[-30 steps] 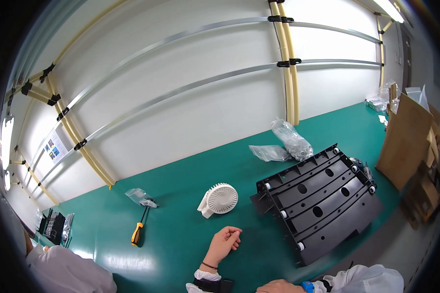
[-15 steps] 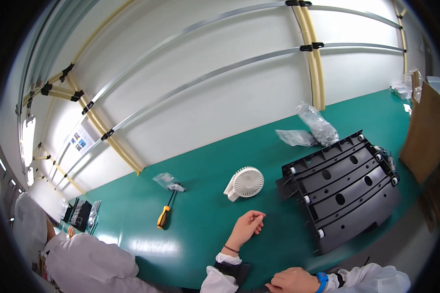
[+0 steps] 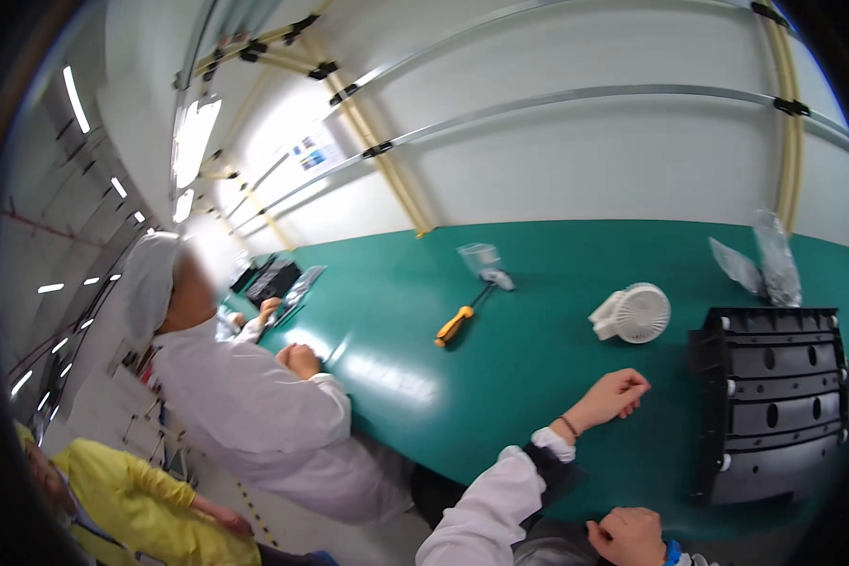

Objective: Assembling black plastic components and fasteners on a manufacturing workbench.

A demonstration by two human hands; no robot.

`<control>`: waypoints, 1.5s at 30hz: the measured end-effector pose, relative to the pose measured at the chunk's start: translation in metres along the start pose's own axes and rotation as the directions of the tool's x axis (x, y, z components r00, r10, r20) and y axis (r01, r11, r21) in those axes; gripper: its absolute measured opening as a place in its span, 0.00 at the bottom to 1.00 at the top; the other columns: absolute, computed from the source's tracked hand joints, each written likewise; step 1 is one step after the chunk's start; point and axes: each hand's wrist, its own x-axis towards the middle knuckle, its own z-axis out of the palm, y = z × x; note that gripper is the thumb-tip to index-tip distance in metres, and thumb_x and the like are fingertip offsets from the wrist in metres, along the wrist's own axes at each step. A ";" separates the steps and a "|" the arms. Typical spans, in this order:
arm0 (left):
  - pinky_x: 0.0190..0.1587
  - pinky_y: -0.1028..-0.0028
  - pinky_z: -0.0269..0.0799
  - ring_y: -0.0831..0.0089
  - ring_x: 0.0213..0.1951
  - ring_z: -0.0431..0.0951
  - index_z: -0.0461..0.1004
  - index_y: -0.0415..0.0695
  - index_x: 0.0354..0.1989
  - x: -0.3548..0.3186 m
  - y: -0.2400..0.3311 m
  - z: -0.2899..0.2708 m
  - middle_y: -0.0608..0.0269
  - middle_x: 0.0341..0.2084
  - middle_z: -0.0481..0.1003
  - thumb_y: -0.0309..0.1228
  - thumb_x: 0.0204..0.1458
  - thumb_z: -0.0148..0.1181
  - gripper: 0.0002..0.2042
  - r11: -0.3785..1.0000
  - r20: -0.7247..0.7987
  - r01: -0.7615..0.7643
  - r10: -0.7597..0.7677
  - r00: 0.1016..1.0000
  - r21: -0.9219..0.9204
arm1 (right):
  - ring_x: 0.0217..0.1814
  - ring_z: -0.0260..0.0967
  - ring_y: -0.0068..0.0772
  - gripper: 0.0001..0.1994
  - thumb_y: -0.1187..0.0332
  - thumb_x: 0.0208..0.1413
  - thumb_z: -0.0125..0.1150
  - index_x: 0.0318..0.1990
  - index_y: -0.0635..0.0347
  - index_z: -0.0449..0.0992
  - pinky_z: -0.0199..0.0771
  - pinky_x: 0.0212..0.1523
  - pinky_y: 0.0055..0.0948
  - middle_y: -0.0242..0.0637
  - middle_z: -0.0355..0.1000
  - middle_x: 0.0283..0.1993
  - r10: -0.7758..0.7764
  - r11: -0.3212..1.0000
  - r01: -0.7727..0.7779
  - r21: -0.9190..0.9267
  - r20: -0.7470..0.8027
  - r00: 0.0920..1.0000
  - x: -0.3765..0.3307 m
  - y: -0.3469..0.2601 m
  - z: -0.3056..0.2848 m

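Head view: the left hand (image 3: 616, 396) rests loosely curled and empty on the green tabletop (image 3: 500, 377), near the small white round fan (image 3: 634, 314). The right hand (image 3: 629, 536), fingers folded and holding nothing, sits at the table's near edge beside the black perforated plastic tray (image 3: 774, 401).

White sleeves — a thin dark band on the left wrist (image 3: 567, 426), blue band at the right wrist (image 3: 672, 552).
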 end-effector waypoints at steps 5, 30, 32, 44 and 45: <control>0.29 0.82 0.69 0.82 0.28 0.71 0.71 0.40 0.47 -0.006 0.009 -0.002 0.67 0.30 0.73 0.32 0.63 0.51 0.10 0.999 0.035 0.052 -0.052 0.998 0.012 | 0.20 0.63 0.46 0.15 0.69 0.49 0.66 0.19 0.57 0.63 0.63 0.22 0.40 0.40 0.61 0.19 -0.016 1.000 0.016 -0.011 0.008 1.000 0.000 -0.001 0.002; 0.52 0.68 0.71 0.66 0.49 0.75 0.66 0.39 0.57 -0.013 0.014 -0.016 0.56 0.51 0.73 0.44 0.66 0.43 0.21 0.727 0.137 0.194 -0.137 0.981 -0.658 | 0.20 0.66 0.39 0.13 0.65 0.50 0.64 0.21 0.55 0.66 0.66 0.21 0.37 0.37 0.62 0.18 -0.094 0.996 0.094 0.003 -0.084 0.992 -0.008 0.012 0.008; 0.44 0.72 0.73 0.69 0.41 0.76 0.69 0.38 0.54 -0.015 0.003 -0.027 0.58 0.41 0.76 0.37 0.65 0.48 0.16 0.784 0.065 0.155 -0.145 0.987 -0.600 | 0.20 0.66 0.39 0.13 0.65 0.50 0.63 0.21 0.55 0.65 0.66 0.21 0.36 0.36 0.62 0.19 -0.097 0.995 0.098 0.002 -0.115 0.989 -0.008 0.012 0.012; 0.36 0.76 0.72 0.77 0.31 0.74 0.73 0.41 0.50 -0.020 0.024 -0.004 0.66 0.30 0.76 0.32 0.62 0.53 0.11 0.800 0.007 0.146 -0.175 0.985 -0.581 | 0.21 0.66 0.40 0.14 0.60 0.55 0.59 0.22 0.55 0.66 0.65 0.21 0.37 0.37 0.63 0.21 -0.096 0.995 0.099 0.019 -0.115 0.989 -0.024 0.022 0.027; 0.36 0.76 0.72 0.77 0.31 0.74 0.73 0.41 0.50 -0.020 0.024 -0.005 0.66 0.30 0.76 0.32 0.62 0.53 0.11 0.803 0.025 0.153 -0.170 0.985 -0.576 | 0.21 0.66 0.40 0.14 0.60 0.55 0.59 0.22 0.55 0.66 0.65 0.21 0.37 0.37 0.63 0.21 -0.109 0.994 0.112 0.020 -0.109 0.988 -0.023 0.023 0.027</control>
